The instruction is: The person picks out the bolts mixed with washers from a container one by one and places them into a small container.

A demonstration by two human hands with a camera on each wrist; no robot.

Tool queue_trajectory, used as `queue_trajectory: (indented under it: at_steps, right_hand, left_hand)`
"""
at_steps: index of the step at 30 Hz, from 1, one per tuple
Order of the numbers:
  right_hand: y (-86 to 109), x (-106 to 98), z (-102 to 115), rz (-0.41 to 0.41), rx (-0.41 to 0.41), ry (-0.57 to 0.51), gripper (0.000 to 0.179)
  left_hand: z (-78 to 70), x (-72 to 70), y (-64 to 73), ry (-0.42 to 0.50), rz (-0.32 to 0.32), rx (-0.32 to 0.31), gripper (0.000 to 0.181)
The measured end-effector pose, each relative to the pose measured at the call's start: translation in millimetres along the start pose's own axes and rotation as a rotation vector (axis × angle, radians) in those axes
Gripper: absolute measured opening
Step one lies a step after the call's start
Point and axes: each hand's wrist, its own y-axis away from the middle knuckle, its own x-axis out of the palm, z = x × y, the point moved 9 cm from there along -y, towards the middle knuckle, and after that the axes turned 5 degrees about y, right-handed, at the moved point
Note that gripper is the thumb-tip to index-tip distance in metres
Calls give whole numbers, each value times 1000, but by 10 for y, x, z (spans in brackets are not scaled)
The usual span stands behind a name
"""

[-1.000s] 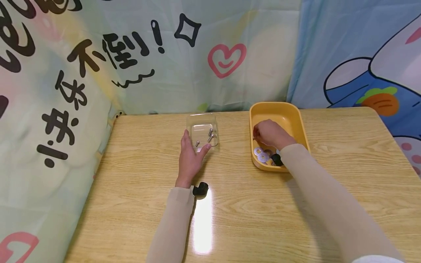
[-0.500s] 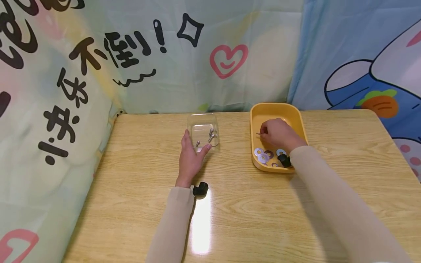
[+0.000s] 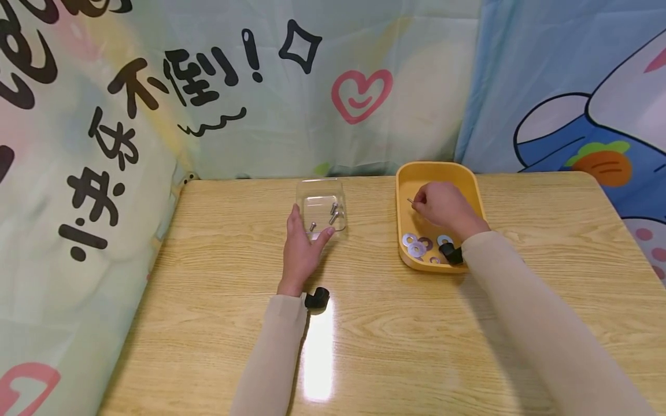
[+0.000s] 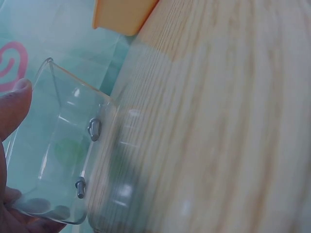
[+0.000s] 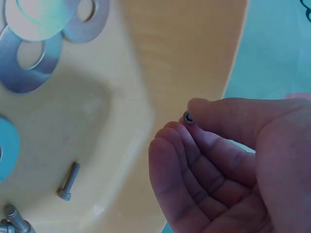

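The screw [image 5: 188, 117], pinched in the right hand [image 3: 442, 207] over the tray [image 3: 435, 166], right of centre in the head view, should be light, stiff and slippery (so small), best held near its head. The raised rim is the edge to mind; tabletop [image 3: 370, 231] separates it from the box [image 3: 318, 203] the left hand [image 3: 303, 254] grips, mid-frame.

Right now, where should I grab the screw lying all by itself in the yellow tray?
Try pinching the lone screw around the middle of its thin shaft, coming from above. It lies on its side, so both long sides of the shaft are free. The tray is open on top but walled around, and the washers lie apart from it.
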Motion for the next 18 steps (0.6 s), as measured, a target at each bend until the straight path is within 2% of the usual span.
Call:
queue_trajectory:
  at_steps: [10,18]
  right_hand:
    - [57,-127,184,-55,-55,-12,22]
    - [109,-191,312,-106,-62,-38,24]
  left_hand:
    - [9,-8,4,2,-6,-4,101]
    - [24,4,10,-1,-9,5,101]
